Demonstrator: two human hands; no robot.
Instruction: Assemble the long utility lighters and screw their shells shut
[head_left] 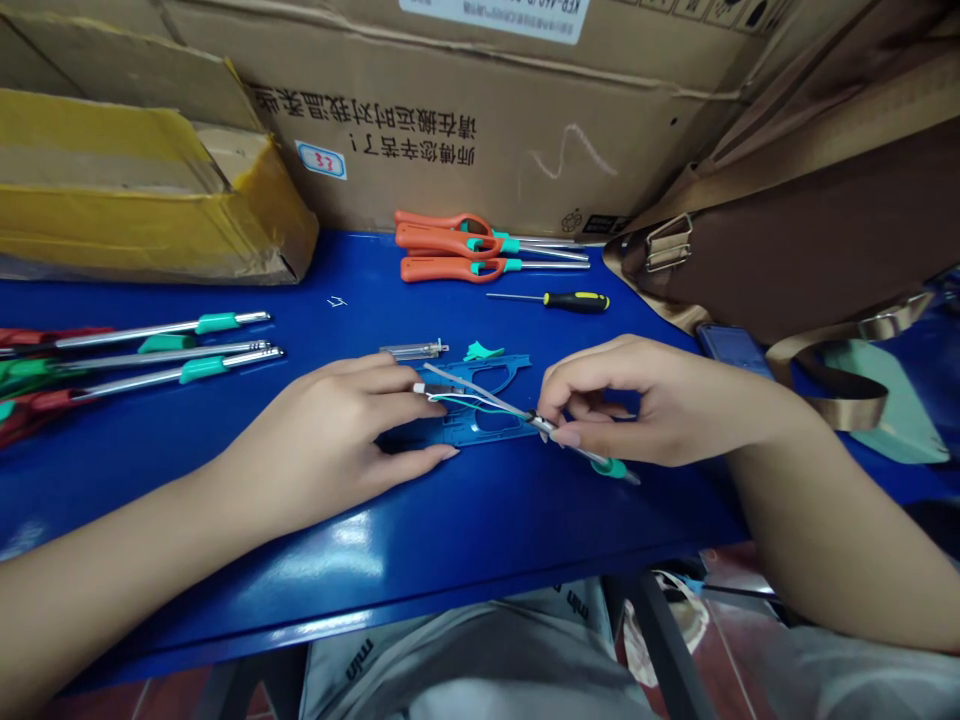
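My right hand (630, 400) pinches the metal lighter tube (544, 424), which carries a green collar (611, 468) and slants down to the right. Thin wires (480, 402) and a grey hose run left from the tube's end. They cross over the open blue lighter casing (487, 430), whose two halves lie on the table. My left hand (360, 430) spans the casing's handle end, thumb along the near edge and fingers over it, hiding that part. By its index finger is a small white-and-black igniter (431, 390). A green trigger (482, 350) and a clear fuel tank (412, 351) lie just behind.
Several orange lighters (450, 268) lie at the back, with a yellow-and-black screwdriver (576, 301) before them. More long lighters (187, 370) are at the left. Cardboard boxes (510, 120) wall off the back. A brown bag (810, 220) and a phone (731, 348) are at right.
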